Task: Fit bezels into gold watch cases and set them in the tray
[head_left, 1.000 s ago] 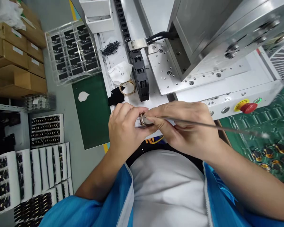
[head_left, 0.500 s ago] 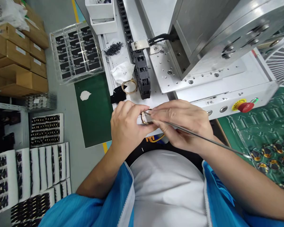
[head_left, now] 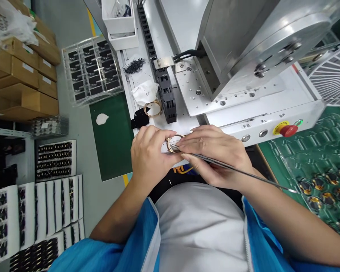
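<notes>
My left hand (head_left: 149,155) pinches a gold-coloured metal ring (head_left: 169,146) between thumb and forefinger, above the white bench edge. In my right hand (head_left: 219,151) is a long thin metal tool (head_left: 243,172); its near end reaches the ring's inside and its far end extends over my right forearm. The fingers hide part of the ring, and the tool's exact kind cannot be made out. A second gold ring (head_left: 154,115) lies on the bench beyond my left hand, beside a crumpled white cloth (head_left: 143,92) and a black piece (head_left: 139,119).
A black cable chain (head_left: 167,96) runs along the bench next to a metal machine (head_left: 229,49). On its front panel is a red emergency button (head_left: 289,130). Small black pieces (head_left: 134,66) lie piled near white boxes (head_left: 121,41). A clear tray (head_left: 291,151) stands at right.
The view has shifted slightly, so the bench and machine appear lower and farther left. Both hands keep hold of the ring and the tool; the tool's angle to the ring has changed slightly.
</notes>
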{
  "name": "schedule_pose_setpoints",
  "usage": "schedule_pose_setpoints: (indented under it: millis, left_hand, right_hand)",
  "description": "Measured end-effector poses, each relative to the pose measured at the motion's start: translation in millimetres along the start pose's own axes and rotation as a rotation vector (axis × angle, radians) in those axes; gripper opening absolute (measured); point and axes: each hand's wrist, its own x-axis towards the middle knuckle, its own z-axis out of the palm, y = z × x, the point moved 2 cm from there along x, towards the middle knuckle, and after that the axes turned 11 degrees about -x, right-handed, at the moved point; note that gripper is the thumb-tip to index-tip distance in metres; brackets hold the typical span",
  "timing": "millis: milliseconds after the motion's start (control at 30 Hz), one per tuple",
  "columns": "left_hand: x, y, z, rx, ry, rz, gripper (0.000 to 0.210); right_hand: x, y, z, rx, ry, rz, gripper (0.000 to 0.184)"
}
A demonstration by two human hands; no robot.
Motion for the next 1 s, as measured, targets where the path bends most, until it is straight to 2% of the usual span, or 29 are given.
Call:
schedule_pose_setpoints:
  millis: [400,533,733,800,900,1000]
  left_hand:
    - [-0.6,-3.3,-3.2,-0.046,-0.022,0.044,0.036]
    - [-0.4,-3.5,-5.2,-0.071,-0.032,0.058,0.033]
    - [-1.3,-6.0,-6.2,-0.084,-0.033,0.071,0.036]
    - [-0.9,-5.9,-6.7,-0.089,-0.036,0.068,0.037]
    - [0.0,-4.3,-6.9,-0.083,-0.031,0.062,0.038]
    - [0.0,-2.6,-5.5,-0.047,-0.014,0.045,0.041]
  right_hand:
    - [0.8,4.8,-4.8,0.044,-0.013,0.025,0.020]
    - [1.4,4.9,-7.6,0.088,-0.061,0.001,0.016]
    - [0.1,8.8,-1.2,0.039,-0.077,-0.037,0.013]
    - [-1.7,8.9,0.1,0.035,-0.039,-0.038,0.015]
    - [-5.4,6.9,-1.5,0.027,0.070,0.024,0.021]
    - [-9.9,1.7,-4.6,0.031,0.121,0.073,0.023]
